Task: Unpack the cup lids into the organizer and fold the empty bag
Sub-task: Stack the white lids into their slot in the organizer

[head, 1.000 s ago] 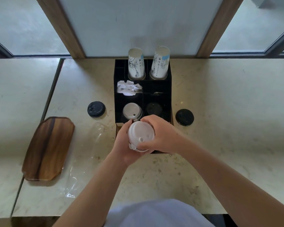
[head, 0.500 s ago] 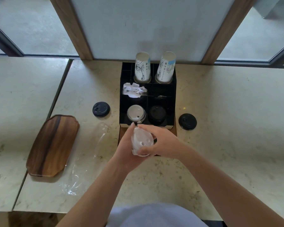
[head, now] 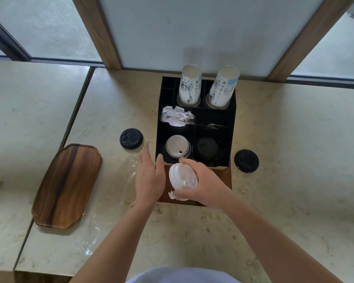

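My right hand [head: 204, 180] grips a stack of white cup lids [head: 182, 178] just in front of the black organizer [head: 231, 127]. My left hand [head: 149, 176] is beside the stack, fingers apart, holding nothing. The organizer's front left compartment holds white lids [head: 177, 147], and the front right one holds black lids [head: 207, 148]. A clear plastic bag [head: 108, 211] lies flat on the counter under and left of my left forearm.
Loose black lids lie left [head: 131, 138] and right [head: 246, 160] of the organizer. Two upturned paper cup stacks [head: 189, 84] stand in its back row, with crumpled white paper [head: 177, 117] in the middle left. A wooden tray [head: 66, 185] lies at left.
My left hand has let go of the white lid stack and moved left, fingers spread. My right hand now holds the stack alone, tilted on its side.
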